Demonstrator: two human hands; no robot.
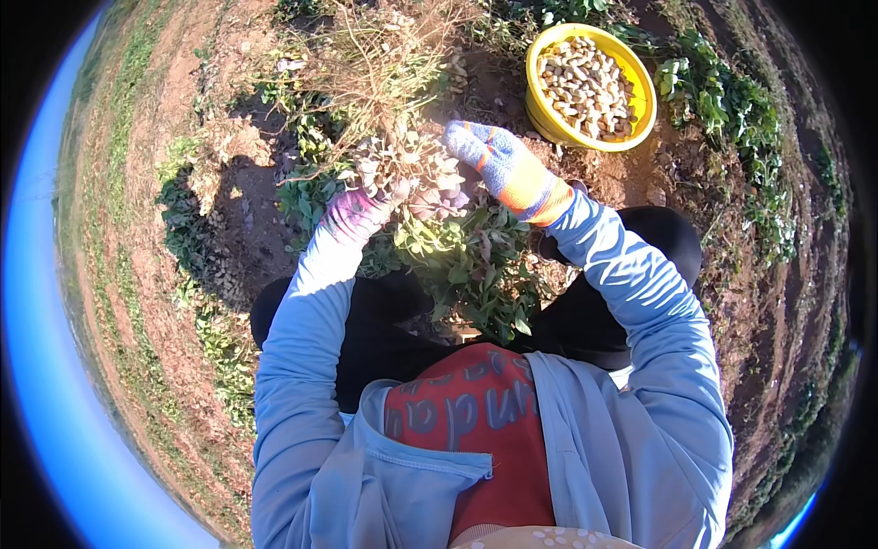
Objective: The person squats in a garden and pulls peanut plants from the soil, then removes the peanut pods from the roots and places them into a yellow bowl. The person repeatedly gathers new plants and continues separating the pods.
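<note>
My left hand [358,208], in a pink and white knit glove, grips an uprooted peanut plant [470,257]. Its leafy stems hang toward my lap, and a cluster of pale peanut pods [401,161] shows just beyond the hand. Right of that cluster is my right hand [511,171], in a blue, orange and yellow striped glove. Its fingers are drawn together, pointing at the pods; whether anything is pinched between them is hidden. Up and to the right stands a yellow plastic bucket [537,113] holding many peanuts [586,89] in their shells.
Ahead lies a heap of pulled peanut plants [384,62] with thin roots upward. More plants with pods [230,254] lie on the soil at left. Green foliage [741,117] runs along the right, beyond the bucket. My bent knees [662,240] flank the work area.
</note>
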